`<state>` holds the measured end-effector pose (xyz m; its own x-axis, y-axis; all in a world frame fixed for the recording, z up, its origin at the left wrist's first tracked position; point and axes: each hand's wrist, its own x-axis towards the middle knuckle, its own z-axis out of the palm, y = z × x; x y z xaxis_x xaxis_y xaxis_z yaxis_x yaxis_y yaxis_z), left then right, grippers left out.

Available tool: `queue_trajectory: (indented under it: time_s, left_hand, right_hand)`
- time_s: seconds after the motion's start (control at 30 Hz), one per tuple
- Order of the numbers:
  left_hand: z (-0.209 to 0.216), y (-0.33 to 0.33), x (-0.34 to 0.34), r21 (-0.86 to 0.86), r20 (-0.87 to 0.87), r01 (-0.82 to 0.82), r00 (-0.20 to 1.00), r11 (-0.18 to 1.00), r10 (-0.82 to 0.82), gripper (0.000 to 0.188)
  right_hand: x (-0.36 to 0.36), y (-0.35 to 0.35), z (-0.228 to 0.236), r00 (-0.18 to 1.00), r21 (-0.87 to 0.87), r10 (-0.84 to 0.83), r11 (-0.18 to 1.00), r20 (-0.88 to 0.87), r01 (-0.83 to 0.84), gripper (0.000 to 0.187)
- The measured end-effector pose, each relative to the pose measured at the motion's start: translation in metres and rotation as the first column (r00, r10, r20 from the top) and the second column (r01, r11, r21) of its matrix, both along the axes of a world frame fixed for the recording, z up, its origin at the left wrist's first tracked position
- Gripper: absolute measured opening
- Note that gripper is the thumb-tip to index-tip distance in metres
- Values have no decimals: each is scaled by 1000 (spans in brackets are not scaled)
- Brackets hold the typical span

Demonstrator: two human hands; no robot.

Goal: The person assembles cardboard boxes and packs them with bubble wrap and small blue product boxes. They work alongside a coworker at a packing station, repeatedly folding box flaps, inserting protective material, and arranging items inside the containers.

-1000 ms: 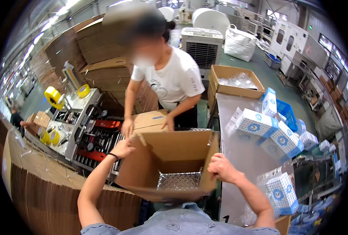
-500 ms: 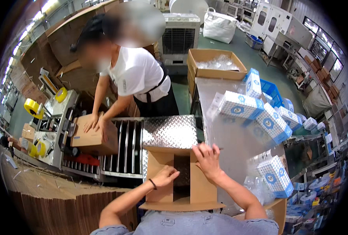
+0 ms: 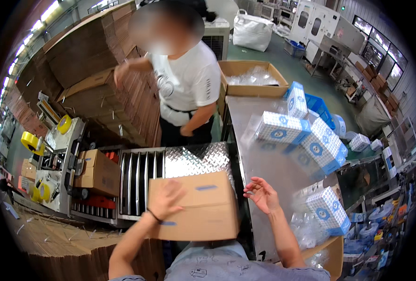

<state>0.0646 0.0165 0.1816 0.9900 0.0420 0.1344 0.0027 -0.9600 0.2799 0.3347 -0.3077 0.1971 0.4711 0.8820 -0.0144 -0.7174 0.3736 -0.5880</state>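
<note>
A brown cardboard carton [image 3: 208,210] with closed top flaps sits right in front of me, partly on the diamond-patterned metal plate [image 3: 196,159]. My left hand [image 3: 167,199] lies flat on the left part of its top, fingers stretched out and slightly blurred. Off the carton's right side, my right hand [image 3: 263,195] hovers near the edge of the metal table [image 3: 259,164], palm turned inward. Its fingers are loosely curved and apart, with nothing in them. Blue marks show on the carton's top.
Left of the plate runs a roller conveyor [image 3: 142,180] with another carton [image 3: 100,173] by the taping machine [image 3: 60,140]. A person in a white shirt [image 3: 189,79] stands behind it. Blue-and-white boxes [image 3: 323,145] lie on the right table; flattened cardboard [image 3: 77,253] is stacked at lower left.
The carton's flaps were open and are now folded shut. My right hand has come off it. The other person has let go of their carton, straightened up and turned; that carton sits further left.
</note>
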Motion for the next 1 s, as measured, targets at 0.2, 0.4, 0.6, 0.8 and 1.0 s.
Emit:
queue_trajectory:
  time_s: [0.2, 0.4, 0.6, 0.8, 1.0]
  left_hand:
    - [-67, 108, -195, -812, -183, -485, 739, 324, 648, 61]
    - [-84, 110, -214, -887, -389, -205, 812, -413, 434, 77]
    - [-94, 21, -66, -833, -552, -535, 823, -142, 133, 89]
    - [-104, 26, -22, -647, -351, -528, 847, 550, 399, 54]
    - [-109, 68, -49, -857, -494, -443, 852, -265, 173, 41]
  right_hand:
    - [-80, 23, -203, 877, -884, 397, 463, 269, 62, 46]
    - [-129, 77, -30, 877, -518, 321, 850, 358, -99, 55]
    - [-244, 157, 24, 281, -778, 726, 599, 628, 189, 38]
    - [-208, 147, -12, 152, -760, 748, 612, 646, 218, 51]
    - [-28, -52, -70, -278, -172, 584, 598, 763, 783, 14]
